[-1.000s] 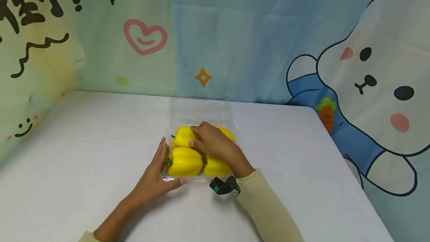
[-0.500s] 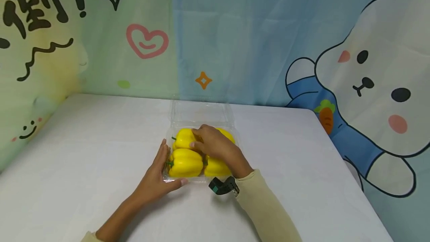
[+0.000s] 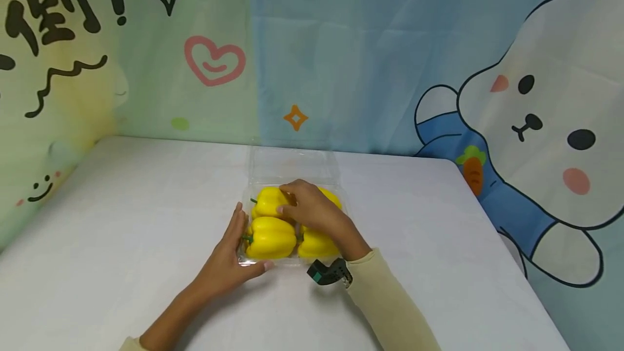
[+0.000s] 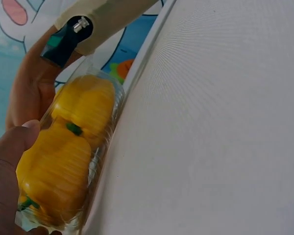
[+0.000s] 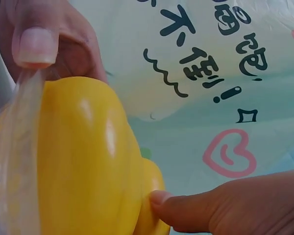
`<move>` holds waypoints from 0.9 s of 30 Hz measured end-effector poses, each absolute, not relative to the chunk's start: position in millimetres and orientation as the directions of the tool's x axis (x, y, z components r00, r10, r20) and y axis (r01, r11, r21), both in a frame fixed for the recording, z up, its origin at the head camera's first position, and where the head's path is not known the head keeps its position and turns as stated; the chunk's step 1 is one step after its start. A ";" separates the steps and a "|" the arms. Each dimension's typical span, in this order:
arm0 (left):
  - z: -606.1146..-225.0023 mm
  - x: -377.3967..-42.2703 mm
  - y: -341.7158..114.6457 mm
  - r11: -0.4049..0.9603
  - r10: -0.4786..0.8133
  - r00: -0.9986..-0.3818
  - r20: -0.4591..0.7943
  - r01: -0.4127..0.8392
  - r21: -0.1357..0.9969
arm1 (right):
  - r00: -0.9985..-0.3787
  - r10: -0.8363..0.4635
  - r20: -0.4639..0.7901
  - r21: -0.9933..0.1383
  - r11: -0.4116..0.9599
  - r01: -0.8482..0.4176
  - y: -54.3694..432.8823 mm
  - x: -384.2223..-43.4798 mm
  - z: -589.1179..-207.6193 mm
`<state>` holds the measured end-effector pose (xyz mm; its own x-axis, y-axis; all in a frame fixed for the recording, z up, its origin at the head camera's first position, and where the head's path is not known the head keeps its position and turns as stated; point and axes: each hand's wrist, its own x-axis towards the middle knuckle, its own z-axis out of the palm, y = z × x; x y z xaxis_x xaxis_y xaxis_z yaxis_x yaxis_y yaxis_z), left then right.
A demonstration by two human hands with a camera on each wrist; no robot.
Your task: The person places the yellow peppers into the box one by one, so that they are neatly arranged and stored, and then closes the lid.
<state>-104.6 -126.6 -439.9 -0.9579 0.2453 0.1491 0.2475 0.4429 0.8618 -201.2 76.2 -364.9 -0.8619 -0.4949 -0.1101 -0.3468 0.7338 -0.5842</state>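
Note:
Several yellow bell peppers lie in a clear plastic clamshell box [image 3: 242, 258] in the head view. My left hand [image 3: 225, 259] holds the box's near left corner, thumb along the front wall and fingers up the left side. My right hand [image 3: 314, 207] reaches over the box, thumb and fingers on the back left bell pepper [image 3: 267, 202]. In front of that lies the front left bell pepper [image 3: 271, 238], its green stem toward my left hand. The front right bell pepper [image 3: 317, 245] shows below my right wrist; the back right bell pepper [image 3: 331, 197] is partly hidden behind my hand.
The box's clear lid [image 3: 292, 166] stands folded back at the far side. A white table [image 3: 146, 221] lies under everything. Behind it hangs a printed cloth backdrop [image 3: 351, 69]. A small dark device [image 3: 327, 272] is strapped at my right wrist.
The head view has tilted slightly, so the scene sits a little lower. Both hands keep the same places on the box and the back left bell pepper.

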 end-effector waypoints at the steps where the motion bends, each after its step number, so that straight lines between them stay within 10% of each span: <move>1: -440.0 -104.7 -126.4 0.443 0.248 -0.958 0.148 0.247 0.862 | -0.863 -0.494 -0.108 -0.589 0.731 -0.345 77.0 -200.6 -364.4; 27: -440.4 -105.1 -127.9 0.445 0.255 -0.955 0.148 0.252 0.859 | -0.905 -0.420 0.070 -0.674 0.649 -0.354 133.0 -221.0 -346.7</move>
<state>-105.1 -127.9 -440.4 -0.9555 0.2552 0.1481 0.2521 0.4455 0.8591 -221.0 133.0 -346.7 -0.9047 -0.4204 0.0700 -0.3536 0.6487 -0.6739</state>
